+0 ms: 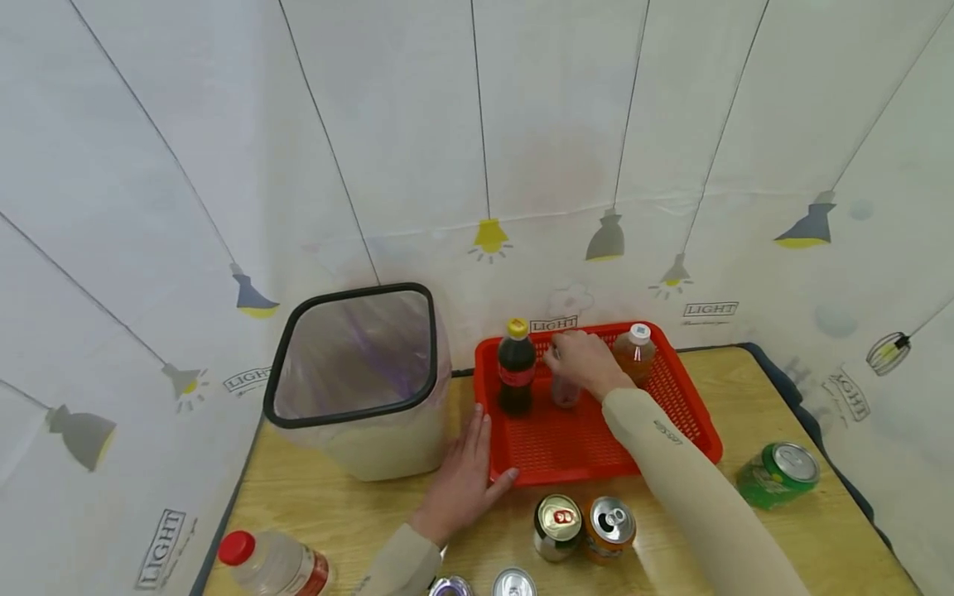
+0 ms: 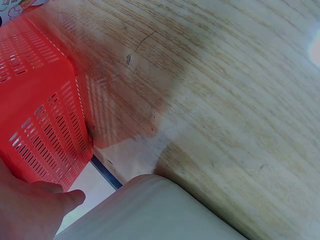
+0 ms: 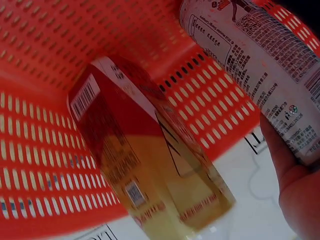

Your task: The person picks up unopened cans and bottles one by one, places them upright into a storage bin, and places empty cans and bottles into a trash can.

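My right hand [image 1: 585, 360] grips a pale pink-white drink can [image 3: 260, 70] inside the red plastic basket [image 1: 566, 455]. In the head view the can's lower part shows below the fingers. On its left a cola bottle [image 1: 516, 368] with a yellow cap stands upright. To its right is a bottle of amber drink [image 1: 633, 352] with a white cap; the right wrist view shows that bottle's red and yellow label [image 3: 125, 125] close up. My left hand [image 1: 462, 480] rests at the basket's front left corner, fingers extended along its side.
Left of the basket stands a lined bin [image 1: 387, 443] with a black rim. In front are a gold-topped can [image 1: 559, 521], an orange can [image 1: 611, 526] and two more can tops [image 1: 514, 583]. A green can [image 1: 778, 473] is at right, a red-capped bottle [image 1: 276, 563] at front left.
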Available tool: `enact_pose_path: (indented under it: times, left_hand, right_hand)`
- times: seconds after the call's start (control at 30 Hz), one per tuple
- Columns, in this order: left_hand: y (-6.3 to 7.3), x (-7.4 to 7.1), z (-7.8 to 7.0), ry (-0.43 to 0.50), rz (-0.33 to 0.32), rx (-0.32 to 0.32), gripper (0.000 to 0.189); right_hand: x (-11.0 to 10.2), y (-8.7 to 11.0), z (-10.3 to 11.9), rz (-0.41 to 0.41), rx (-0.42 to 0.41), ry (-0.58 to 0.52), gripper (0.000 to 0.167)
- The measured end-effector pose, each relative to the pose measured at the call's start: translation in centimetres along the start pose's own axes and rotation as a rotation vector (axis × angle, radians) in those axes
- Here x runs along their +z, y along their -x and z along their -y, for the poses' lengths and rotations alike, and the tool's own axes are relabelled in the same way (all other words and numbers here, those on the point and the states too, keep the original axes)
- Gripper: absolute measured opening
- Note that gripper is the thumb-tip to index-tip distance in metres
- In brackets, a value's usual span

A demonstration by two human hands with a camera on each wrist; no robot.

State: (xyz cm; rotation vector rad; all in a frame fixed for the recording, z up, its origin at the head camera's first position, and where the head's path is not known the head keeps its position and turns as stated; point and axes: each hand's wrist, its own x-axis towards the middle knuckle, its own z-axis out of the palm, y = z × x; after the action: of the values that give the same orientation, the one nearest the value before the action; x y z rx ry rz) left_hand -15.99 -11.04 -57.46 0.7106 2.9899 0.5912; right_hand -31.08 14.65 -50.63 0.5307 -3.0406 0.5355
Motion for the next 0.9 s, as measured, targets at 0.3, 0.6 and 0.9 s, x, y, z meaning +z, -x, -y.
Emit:
enact_pose_path:
  times: [0.3,0.6,0.9]
  left_hand:
    - [-0.2,0.2,-0.5,0.009,-0.001,0.008,0.094]
    - [-0.3,0.2,-0.6,0.018,0.011,-0.004,0.093]
    - [-0.1,0.0,-0.3,0.056,-0.01,-0.01,0.092]
  right_hand:
    - [0.5,0.6,-0.6,0.074,0.0,0.026,0.022]
    - [0.0,1.9,-0.9,0.062,0.005,0.038,0.054]
    - [-3.6,5.7,0.7,-0.073,-0.102,-0.024,0.064]
